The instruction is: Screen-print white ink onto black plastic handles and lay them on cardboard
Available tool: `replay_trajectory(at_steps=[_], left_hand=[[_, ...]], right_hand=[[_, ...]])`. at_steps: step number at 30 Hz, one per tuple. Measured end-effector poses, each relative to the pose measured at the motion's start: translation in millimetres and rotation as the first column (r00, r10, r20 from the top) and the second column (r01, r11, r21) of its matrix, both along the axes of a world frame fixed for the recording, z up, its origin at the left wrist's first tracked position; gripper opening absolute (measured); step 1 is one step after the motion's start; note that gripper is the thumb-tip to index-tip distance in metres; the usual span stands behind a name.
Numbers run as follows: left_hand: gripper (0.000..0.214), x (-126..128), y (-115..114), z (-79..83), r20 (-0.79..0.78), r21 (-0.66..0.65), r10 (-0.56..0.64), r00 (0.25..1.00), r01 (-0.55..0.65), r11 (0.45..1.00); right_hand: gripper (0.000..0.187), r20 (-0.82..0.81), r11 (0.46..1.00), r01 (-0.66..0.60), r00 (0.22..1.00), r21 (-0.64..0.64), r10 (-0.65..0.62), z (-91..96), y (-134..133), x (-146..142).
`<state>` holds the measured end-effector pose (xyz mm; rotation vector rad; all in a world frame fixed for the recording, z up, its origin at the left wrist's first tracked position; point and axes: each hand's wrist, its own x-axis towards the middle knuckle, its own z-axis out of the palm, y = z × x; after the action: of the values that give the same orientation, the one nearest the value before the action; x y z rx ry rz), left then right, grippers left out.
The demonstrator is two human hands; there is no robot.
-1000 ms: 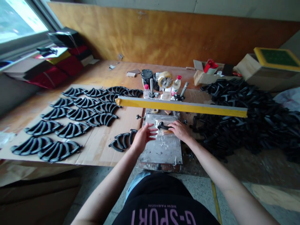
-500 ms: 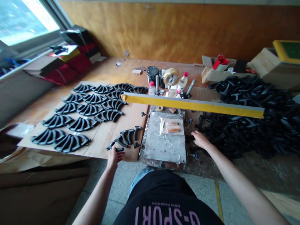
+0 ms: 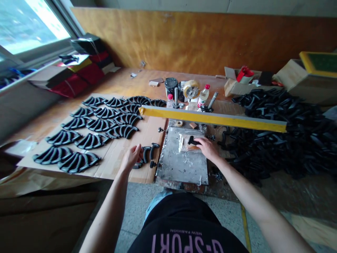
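Note:
My right hand grips a black plastic handle with a T-shaped end. It holds the handle over the small orange-brown holder on the grey metal plate. My left hand is over the cardboard with its fingers curled, at the left end of a short row of black handles. It covers part of that row, and whatever its fingers hold is hidden. Above the plate a long yellow-edged screen frame extends to both sides.
Fanned rows of black handles lie on the cardboard sheet at left. A large heap of loose handles covers the right side. Behind the frame stand a tape roll, a red-capped bottle and a dark tin.
My right hand has moved left from the heap's edge to the plate, now with a black handle. My left hand, holding a handle before, has shifted up and right against the short row.

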<state>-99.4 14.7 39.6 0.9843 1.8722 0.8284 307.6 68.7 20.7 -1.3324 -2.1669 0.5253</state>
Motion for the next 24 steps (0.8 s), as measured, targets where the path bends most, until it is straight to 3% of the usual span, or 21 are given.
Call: replay_trajectory(at_steps=[3, 6, 8, 10, 13, 14, 16, 18, 20, 21, 24], left_hand=[[0.048, 55, 32, 62.4, 0.136, 0.327, -0.106, 0.985, 0.056, 0.943], [0.050, 101, 53, 115.7, 0.320, 0.534, -0.208, 0.924, 0.005, 0.846], [0.052, 120, 58, 136.3, 0.390, 0.565, -0.280, 0.877, 0.012, 0.825], [0.054, 130, 55, 144.0, 0.410, 0.565, -0.315, 0.856, 0.033, 0.824], [0.056, 127, 35, 136.4, 0.415, 0.553, -0.271, 0.868, -0.004, 0.833], [0.057, 123, 25, 129.8, 0.412, 0.529, -0.253, 0.875, -0.003, 0.849], [0.057, 112, 4, 111.2, 0.386, 0.436, -0.236, 0.892, 0.050, 0.899], [0.054, 102, -14, 85.9, 0.368, 0.302, -0.240, 0.899, 0.128, 0.945], [0.057, 95, -27, 56.4, 0.380, 0.186, -0.243, 0.893, 0.183, 0.965], [0.062, 94, -31, 41.6, 0.391, 0.149, -0.238, 0.889, 0.194, 0.970], [0.075, 95, -35, 4.9, 0.395, 0.098, -0.220, 0.892, 0.197, 0.975]], right_hand=[[0.027, 0.110, 0.986, -0.149, 0.984, 0.075, 0.140, -2.5, 1, -28], [0.028, 0.227, 0.980, -0.148, 0.967, 0.130, 0.116, -1.5, -2, -38], [0.029, 0.308, 0.977, -0.128, 0.949, 0.172, 0.070, 1.8, -5, -40], [0.028, 0.389, 0.965, -0.123, 0.921, 0.232, 0.024, 6.4, -9, -35], [0.018, 0.491, 0.936, -0.034, 0.858, 0.350, -0.153, 15.2, -9, -9], [0.024, 0.508, 0.925, 0.017, 0.832, 0.380, -0.224, 18.9, -6, 5], [0.037, 0.510, 0.903, 0.117, 0.792, 0.414, -0.337, 28.1, 3, 33], [0.032, 0.421, 0.873, 0.235, 0.803, 0.428, -0.422, 39.5, 17, 50], [0.027, 0.273, 0.848, 0.320, 0.847, 0.424, -0.456, 52.1, 33, 47], [0.036, 0.206, 0.850, 0.325, 0.876, 0.415, -0.436, 58.1, 42, 38], [0.056, 0.188, 0.912, 0.178, 0.947, 0.368, -0.261, 71.1, 65, -8]])
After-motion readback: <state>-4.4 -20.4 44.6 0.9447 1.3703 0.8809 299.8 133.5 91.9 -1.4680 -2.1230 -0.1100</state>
